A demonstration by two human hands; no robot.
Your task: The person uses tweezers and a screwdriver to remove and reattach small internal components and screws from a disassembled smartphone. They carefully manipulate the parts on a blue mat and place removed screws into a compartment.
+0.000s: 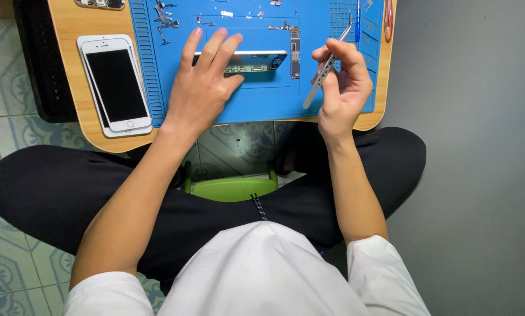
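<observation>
My left hand lies flat on the blue work mat, fingers spread, pressing on the near edge of an opened phone body with its inner parts showing. My right hand is raised just right of the phone body and pinches a pair of silver curved tweezers, the tips pointing up and away from me. A long narrow circuit board lies on the mat between the two hands.
A white phone with a black screen rests on another white phone at the left of the small wooden table. Small metal parts lie on the mat's far left. A green stool sits between my crossed legs.
</observation>
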